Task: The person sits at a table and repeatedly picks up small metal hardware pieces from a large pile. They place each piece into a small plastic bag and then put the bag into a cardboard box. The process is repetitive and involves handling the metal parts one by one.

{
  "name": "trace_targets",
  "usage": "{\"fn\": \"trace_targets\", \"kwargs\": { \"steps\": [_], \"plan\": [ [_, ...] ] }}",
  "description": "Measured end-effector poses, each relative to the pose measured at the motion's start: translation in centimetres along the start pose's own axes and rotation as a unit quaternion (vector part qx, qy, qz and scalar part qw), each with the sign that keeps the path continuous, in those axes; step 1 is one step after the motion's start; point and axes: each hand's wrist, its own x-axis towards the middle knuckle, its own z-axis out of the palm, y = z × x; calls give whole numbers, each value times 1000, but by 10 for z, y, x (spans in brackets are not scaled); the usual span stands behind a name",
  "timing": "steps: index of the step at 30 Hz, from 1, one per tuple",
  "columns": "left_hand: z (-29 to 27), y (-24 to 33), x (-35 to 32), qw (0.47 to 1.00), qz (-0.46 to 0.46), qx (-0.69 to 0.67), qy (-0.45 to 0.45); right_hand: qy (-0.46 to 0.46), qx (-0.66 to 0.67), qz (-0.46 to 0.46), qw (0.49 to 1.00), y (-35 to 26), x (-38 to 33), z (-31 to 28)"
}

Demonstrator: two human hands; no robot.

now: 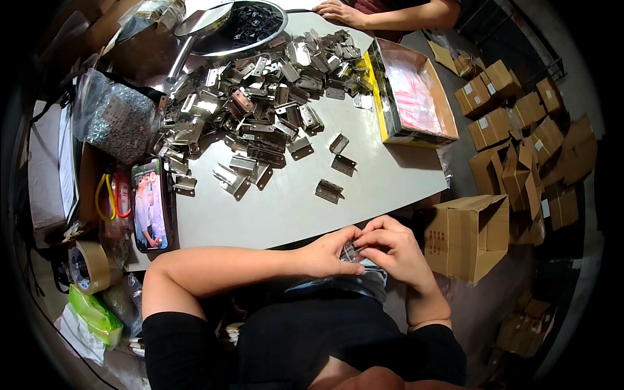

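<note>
My left hand (325, 252) and my right hand (395, 250) meet just off the table's near edge, close to my body. Between their closed fingers is a small clear plastic bag (350, 252), with the right fingertips pinching its upper part. What lies inside the bag is too covered by fingers to tell. On the table beyond my hands lie a few loose bent metal brackets (329, 191) with holes. Farther back, a big heap of the same shiny brackets (253, 110) spreads across the tabletop (279, 214).
An open box (448, 123) of clear bags with red edges stands at right. A metal bowl (283, 26) of dark parts, a bag of screws (123, 123) and a phone (149, 208) line the left. Another person's hand (341, 13) rests far back. Cartons (465, 237) fill the right floor.
</note>
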Motion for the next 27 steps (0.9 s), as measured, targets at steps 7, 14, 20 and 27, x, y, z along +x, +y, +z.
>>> {"fn": "trace_targets", "kwargs": {
  "steps": [7, 14, 20, 27],
  "plan": [
    [1, 1, 0, 997, -27, -59, -41, 27, 34, 13, 999, 7, 42, -12],
    [1, 0, 2, 998, -5, -5, -63, 182, -160, -137, 960, 30, 89, 28],
    [0, -4, 2, 999, -1, -42, -28, 225, -81, -62, 969, 30, 77, 5],
    [0, -2, 4, 997, -30, -59, -39, 207, 74, -2, 976, 33, 75, 3]
  ]
}}
